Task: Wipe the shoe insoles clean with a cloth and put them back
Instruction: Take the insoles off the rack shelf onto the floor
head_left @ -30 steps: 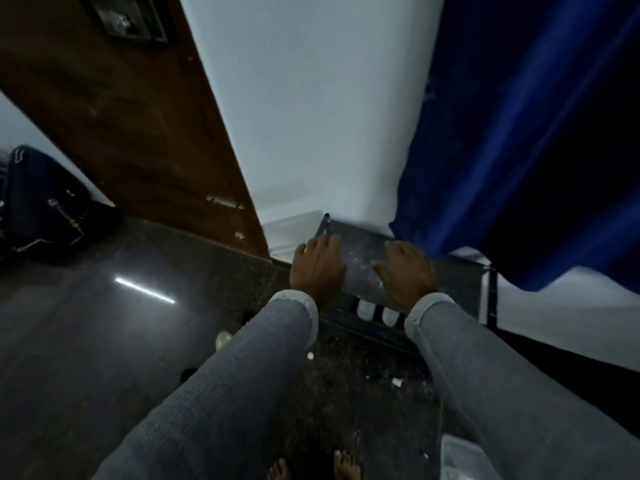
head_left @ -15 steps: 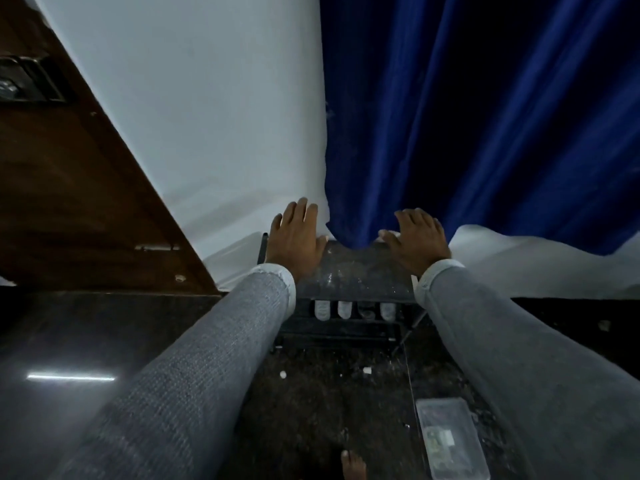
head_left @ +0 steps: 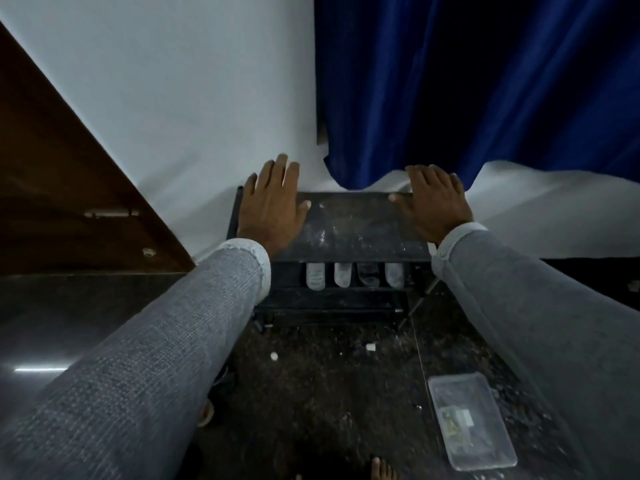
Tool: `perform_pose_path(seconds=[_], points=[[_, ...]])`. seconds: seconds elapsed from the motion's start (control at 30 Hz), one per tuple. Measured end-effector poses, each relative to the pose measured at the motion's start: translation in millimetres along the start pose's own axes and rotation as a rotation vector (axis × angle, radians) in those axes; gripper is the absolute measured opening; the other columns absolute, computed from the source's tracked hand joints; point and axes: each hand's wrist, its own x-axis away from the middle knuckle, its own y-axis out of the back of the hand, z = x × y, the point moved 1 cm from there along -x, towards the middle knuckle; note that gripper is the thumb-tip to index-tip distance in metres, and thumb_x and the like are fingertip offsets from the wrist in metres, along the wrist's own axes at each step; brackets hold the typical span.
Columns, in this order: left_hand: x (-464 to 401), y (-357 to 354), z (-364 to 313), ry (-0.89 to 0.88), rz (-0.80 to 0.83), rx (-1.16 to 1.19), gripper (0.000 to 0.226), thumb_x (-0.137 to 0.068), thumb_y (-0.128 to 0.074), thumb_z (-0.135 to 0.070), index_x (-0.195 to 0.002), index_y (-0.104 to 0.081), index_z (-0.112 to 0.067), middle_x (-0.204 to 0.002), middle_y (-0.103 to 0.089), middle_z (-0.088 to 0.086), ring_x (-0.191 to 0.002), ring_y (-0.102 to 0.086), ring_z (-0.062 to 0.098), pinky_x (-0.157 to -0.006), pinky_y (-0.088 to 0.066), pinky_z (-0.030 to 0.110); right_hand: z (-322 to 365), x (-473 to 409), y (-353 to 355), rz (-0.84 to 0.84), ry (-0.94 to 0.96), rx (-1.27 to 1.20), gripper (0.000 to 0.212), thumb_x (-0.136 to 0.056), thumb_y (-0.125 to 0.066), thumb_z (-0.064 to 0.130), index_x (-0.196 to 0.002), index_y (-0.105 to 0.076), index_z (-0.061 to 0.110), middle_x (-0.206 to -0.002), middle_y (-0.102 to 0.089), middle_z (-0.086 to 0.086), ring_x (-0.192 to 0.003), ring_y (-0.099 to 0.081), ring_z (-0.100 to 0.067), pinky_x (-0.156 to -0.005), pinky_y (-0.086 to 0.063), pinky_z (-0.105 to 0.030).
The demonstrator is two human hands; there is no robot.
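Two hands are planted flat on top of a low black shoe rack (head_left: pixel 349 223) that sits against the white wall (head_left: pixel 194 98). No readable writing or brand marks anywhere; the only label-ish thing is a small paper inside a clear plastic box (head_left: pixel 471 420) on the floor (head_left: pixel 329 382), and it's too blurry to read.

The left hand (head_left: pixel 272 206) lies palm down on the rack's left end, fingers straight and reaching over the back edge, thumb out to the side, gripping nothing. The right hand (head_left: pixel 433 206) is on the right end, palm down too, fingers relaxed and slightly bent over the far edge, just under the hem of a blue curtain (head_left: pixel 467 81). Both arms are stretched out in grey sleeves (head_left: pixel 149 358).

The shoes (head_left: pixel 356 275) are on the shelf below the top panel, four pale toes poking out in a row, between and beneath the hands, not touched by either. Can't see any insoles or a cloth from here. A brown door (head_left: pixel 52 188) is off to the left.
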Motion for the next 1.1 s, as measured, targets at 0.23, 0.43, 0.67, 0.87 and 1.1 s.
perform_pose_path(seconds=[0.23,0.43,0.67,0.87,1.1], points=[[61.4,-78.5,-12.2,0.027,0.042,0.018,0.069,-0.093,-0.051,-0.042,-0.148,-0.026,-0.009,-0.157,-0.024,0.013,-0.143,-0.025,0.032,-0.115,-0.024,0.052,-19.3,45.4,-81.0,-0.071,0.005,0.007,0.059,-0.095,-0.04,0.051,-0.138,-0.038,0.011,-0.142,-0.044,-0.013,-0.133,-0.036,-0.031,-0.111,-0.024,-0.051],[111.1,-75.7,-41.8,0.022,0.021,0.015,0.069,-0.094,-0.05,-0.043,-0.149,-0.023,-0.011,-0.158,-0.021,0.013,-0.144,-0.022,0.033,-0.115,-0.021,0.051,-21.6,105.3,-88.1,-0.081,0.011,0.001,0.058,-0.095,-0.04,0.05,-0.137,-0.037,0.011,-0.142,-0.044,-0.011,-0.134,-0.035,-0.03,-0.112,-0.022,-0.05],[163.4,-29.2,-79.4,0.019,-0.036,0.039,0.068,-0.094,-0.048,-0.043,-0.149,-0.024,-0.011,-0.158,-0.022,0.014,-0.145,-0.022,0.032,-0.116,-0.02,0.051,-20.6,169.7,-41.3,-0.167,0.007,-0.027,0.059,-0.095,-0.039,0.051,-0.139,-0.037,0.011,-0.143,-0.043,-0.011,-0.135,-0.034,-0.032,-0.114,-0.022,-0.054],[198.8,-0.3,-101.3,0.013,-0.086,0.056,0.066,-0.094,-0.05,-0.042,-0.147,-0.027,-0.011,-0.157,-0.025,0.013,-0.144,-0.024,0.032,-0.115,-0.02,0.049,-17.3,216.3,-15.4,-0.19,-0.004,-0.049,0.058,-0.095,-0.04,0.051,-0.139,-0.038,0.012,-0.143,-0.044,-0.01,-0.136,-0.034,-0.031,-0.114,-0.022,-0.053],[220.2,-14.3,-112.8,0.006,-0.059,0.06,0.064,-0.092,-0.053,-0.04,-0.143,-0.031,-0.009,-0.152,-0.032,0.015,-0.138,-0.032,0.032,-0.111,-0.028,0.048,-15.5,240.4,-35.6,-0.158,-0.034,-0.077,0.056,-0.095,-0.04,0.051,-0.136,-0.04,0.013,-0.14,-0.046,-0.011,-0.134,-0.036,-0.032,-0.113,-0.023,-0.052]])
